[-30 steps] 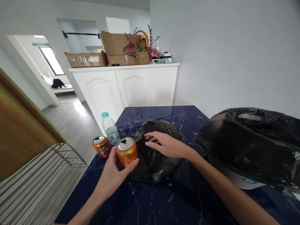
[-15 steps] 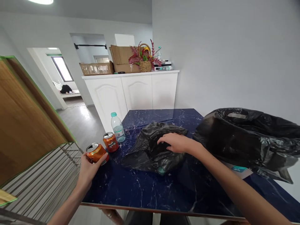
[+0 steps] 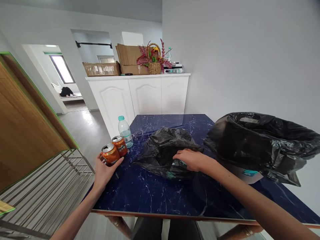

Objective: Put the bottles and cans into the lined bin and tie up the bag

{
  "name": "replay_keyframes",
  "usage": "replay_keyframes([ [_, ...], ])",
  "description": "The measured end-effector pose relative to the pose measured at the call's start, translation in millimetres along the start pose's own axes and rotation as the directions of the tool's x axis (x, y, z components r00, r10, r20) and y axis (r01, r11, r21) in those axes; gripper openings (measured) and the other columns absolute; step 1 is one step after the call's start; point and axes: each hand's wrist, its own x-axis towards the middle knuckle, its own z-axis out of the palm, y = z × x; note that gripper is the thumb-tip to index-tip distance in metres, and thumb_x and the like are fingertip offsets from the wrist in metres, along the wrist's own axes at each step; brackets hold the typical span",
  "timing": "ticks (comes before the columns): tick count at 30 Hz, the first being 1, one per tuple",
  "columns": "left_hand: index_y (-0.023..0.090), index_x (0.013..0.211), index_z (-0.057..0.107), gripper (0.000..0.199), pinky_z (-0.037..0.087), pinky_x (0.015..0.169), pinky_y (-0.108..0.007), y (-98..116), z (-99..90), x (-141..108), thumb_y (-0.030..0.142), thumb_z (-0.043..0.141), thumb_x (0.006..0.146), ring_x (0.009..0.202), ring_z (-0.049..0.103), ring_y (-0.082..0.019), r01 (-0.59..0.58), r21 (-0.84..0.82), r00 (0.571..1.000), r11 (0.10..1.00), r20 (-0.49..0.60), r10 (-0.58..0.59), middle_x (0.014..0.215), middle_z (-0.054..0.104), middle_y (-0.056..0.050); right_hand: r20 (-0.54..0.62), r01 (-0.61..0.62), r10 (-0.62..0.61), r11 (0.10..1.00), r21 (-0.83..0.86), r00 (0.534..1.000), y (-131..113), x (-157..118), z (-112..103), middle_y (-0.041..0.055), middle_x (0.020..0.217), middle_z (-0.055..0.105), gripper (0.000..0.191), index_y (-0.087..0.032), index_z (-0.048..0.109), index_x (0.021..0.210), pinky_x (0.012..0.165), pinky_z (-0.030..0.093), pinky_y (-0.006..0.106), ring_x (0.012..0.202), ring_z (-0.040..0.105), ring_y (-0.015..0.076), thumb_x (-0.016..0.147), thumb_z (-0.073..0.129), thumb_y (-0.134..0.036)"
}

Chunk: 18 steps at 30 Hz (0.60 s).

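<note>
My left hand (image 3: 106, 171) is wrapped round the nearer orange can (image 3: 110, 155), which stands on the dark blue table. Touching it is a second orange can (image 3: 120, 146), with a clear bottle (image 3: 125, 132) with a teal cap upright just behind. At the table's middle lies a black plastic bag (image 3: 156, 150) with its mouth open. My right hand (image 3: 188, 159) reaches into that mouth, its fingers curled round a clear bottle (image 3: 179, 163) lying partly inside. Most of this bottle is hidden by the bag and the hand.
A bin lined with a black bag (image 3: 245, 143) stands on the table's right side. To the left are a metal rack (image 3: 50, 186) and a wooden board (image 3: 27, 123). Beyond the table, a white cabinet (image 3: 147, 96) holds cardboard boxes (image 3: 101, 69) and a flower basket (image 3: 154, 68).
My left hand has moved the nearer can right, up against the other can. My right hand has lowered into the bag's mouth and closed on a bottle there.
</note>
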Motion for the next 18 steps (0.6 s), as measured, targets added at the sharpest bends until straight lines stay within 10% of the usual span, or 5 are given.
replay_keyframes([
  [5,0.018,0.138,0.047,0.081,0.047,0.117,-0.064,29,-11.6,-30,0.061,0.081,0.078,0.144,0.048,-0.043,-0.342,0.196,0.906,0.919,-0.192,0.378,0.146,0.049,-0.020,-0.174,-0.040,0.052,0.997,0.071,0.983,1,-8,-10,0.0131,0.153,0.064,0.069,-0.027,0.062,0.151,0.090,0.061,0.038,0.134,0.065,0.0369,0.086,0.075,-0.012],
  [9,0.025,0.119,0.059,0.030,0.054,0.108,-0.053,81,-13.3,-54,0.046,0.067,0.099,0.122,0.065,-0.031,-0.586,0.080,0.810,0.806,0.065,0.583,0.123,0.066,-0.009,-0.322,-0.042,0.084,0.990,0.135,0.943,-3,-12,-26,0.0093,0.155,0.063,0.067,-0.029,0.053,0.157,0.102,0.058,0.045,0.137,0.061,0.0350,0.095,0.077,-0.039],
  [18,0.024,0.139,0.058,0.051,0.056,0.109,-0.045,165,45.3,-70,0.053,0.067,0.099,0.126,0.069,-0.029,-0.428,-0.194,0.773,0.883,0.428,0.469,0.136,0.072,-0.009,-0.611,0.251,0.003,0.910,0.330,0.792,-58,1,-46,0.0118,0.141,0.072,0.061,-0.022,0.065,0.142,0.110,0.051,0.053,0.129,0.062,0.0349,0.089,0.085,-0.046],
])
